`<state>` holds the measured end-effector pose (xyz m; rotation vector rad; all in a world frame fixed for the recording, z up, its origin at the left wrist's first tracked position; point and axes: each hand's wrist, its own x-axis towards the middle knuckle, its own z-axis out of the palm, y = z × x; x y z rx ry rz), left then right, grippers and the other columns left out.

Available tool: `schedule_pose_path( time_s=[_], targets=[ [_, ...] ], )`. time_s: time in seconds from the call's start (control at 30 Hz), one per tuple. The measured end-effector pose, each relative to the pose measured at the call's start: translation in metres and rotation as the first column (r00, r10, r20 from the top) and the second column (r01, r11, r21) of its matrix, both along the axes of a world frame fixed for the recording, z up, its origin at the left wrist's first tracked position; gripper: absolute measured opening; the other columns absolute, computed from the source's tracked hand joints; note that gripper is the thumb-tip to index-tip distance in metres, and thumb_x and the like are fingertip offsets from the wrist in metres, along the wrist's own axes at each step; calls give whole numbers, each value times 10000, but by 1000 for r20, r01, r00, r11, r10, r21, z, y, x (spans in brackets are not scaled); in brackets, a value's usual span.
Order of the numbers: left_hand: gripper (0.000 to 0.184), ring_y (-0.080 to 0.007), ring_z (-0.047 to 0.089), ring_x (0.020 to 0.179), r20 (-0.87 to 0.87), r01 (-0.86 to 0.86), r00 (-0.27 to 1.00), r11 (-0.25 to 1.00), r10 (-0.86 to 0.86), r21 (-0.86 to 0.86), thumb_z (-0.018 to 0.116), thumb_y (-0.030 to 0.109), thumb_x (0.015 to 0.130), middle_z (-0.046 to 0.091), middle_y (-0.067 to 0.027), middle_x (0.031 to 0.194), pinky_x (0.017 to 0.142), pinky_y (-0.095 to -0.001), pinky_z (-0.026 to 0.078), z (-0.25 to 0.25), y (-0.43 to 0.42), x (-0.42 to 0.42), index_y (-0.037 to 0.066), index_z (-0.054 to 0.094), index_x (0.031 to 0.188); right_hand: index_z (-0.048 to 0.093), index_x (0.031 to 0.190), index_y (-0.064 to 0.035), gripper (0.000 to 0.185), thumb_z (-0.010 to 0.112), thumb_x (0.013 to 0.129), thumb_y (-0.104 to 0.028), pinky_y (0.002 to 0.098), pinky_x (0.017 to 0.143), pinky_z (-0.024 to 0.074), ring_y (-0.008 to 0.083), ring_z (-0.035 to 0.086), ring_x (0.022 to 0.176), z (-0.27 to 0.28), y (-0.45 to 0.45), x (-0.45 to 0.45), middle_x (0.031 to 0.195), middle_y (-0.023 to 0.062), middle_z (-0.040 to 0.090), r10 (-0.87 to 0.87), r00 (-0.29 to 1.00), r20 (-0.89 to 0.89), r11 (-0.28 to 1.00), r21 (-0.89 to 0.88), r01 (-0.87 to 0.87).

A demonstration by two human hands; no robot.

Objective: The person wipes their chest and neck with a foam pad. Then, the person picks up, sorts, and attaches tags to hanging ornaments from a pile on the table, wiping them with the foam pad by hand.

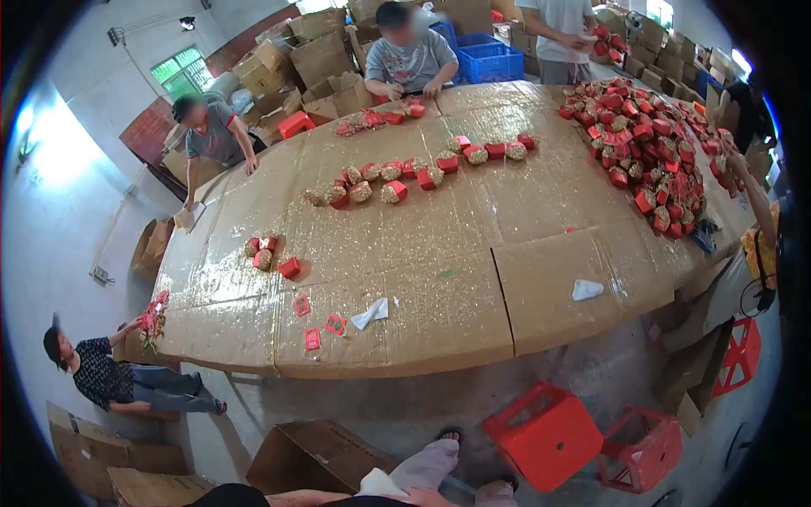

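Note:
My left forearm [306,498] crosses the bottom edge of the view, and its fingers cannot be made out. A bit of my right hand [427,497] shows low in front of my body, mostly cut off by the frame. Between them is a white cloth or tissue [379,483]; whether a hand grips it is unclear. On the cardboard-covered table [439,308] ahead lie red packets [335,324], a crumpled white tissue [370,313] and a small cluster of red-and-gold ornaments [263,253]. Both hands are well below the table's near edge.
A long row of ornaments [393,173] crosses the table; a large heap [646,152] covers its right end. Several people stand or sit around it. Red stools [545,435] and an open cardboard box [312,456] stand on the near floor. Blue crates [490,61] stand behind.

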<state>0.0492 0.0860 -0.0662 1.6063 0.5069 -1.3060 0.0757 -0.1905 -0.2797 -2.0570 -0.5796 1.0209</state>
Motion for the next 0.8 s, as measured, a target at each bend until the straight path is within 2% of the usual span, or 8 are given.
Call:
schedule_pose_path(
  time_s=[0.2,0.3,0.4,0.43,0.47,0.57,0.67,0.8],
  targets=[
    [343,-285,599,1097,40,167,985,986,-166,-11,483,309,920,660,-142,1117,922,-392,442,-23,16,13,88,641,1130,744,967,-136,314,532,877,-350,439,794,520,318,672,935,-76,-229,65,971,144,703,-67,994,91,628,-770,113],
    [345,-286,598,1101,90,317,945,948,-315,-5,482,310,919,660,-143,1120,924,-392,442,-48,16,36,89,641,1131,678,1128,-121,315,579,859,-250,474,756,519,343,664,866,-59,-305,110,1038,146,682,-644,646,410,541,-352,764],
    [347,-287,598,1106,164,504,854,863,-494,-25,482,311,918,660,-143,1123,925,-392,442,-134,15,47,89,641,1131,580,1255,-90,422,591,863,-245,463,757,510,306,656,872,149,-237,122,1065,137,661,-388,648,655,590,-364,721],
    [347,-287,598,1107,201,586,797,810,-570,-27,482,311,918,659,-143,1124,925,-392,442,-153,12,57,89,642,1132,528,1300,-79,473,588,868,-262,450,792,501,308,642,914,151,-221,94,1074,149,647,-422,707,568,618,-390,683],
    [368,-319,614,1075,306,815,539,578,-785,47,502,334,892,656,-163,1128,900,-417,461,-71,-19,102,97,645,1135,477,1345,-69,529,585,872,-279,437,827,491,310,627,956,154,-204,65,1083,160,633,-451,756,475,643,-414,644],
    [380,-349,624,1040,316,871,356,435,-879,228,517,377,866,658,-172,1105,856,-440,482,11,-63,157,109,672,1087,481,1339,-69,540,595,857,-285,431,877,472,339,598,1023,90,-178,-54,1042,202,621,-569,649,505,767,42,640],
    [365,-344,625,1037,284,891,155,258,-946,373,515,399,871,665,-146,1098,851,-445,486,-4,-90,176,123,695,1028,493,1337,-85,517,585,858,-256,422,843,486,335,613,984,79,-177,-91,1037,206,627,-536,825,180,757,-329,564],
    [388,-355,613,1049,512,867,151,362,-846,342,510,401,894,661,-165,1084,864,-454,478,43,-126,203,111,667,1099,510,1334,-105,491,573,859,-217,410,798,505,331,632,931,81,-236,-126,1029,211,633,-619,783,51,604,-606,517]
  ],
)
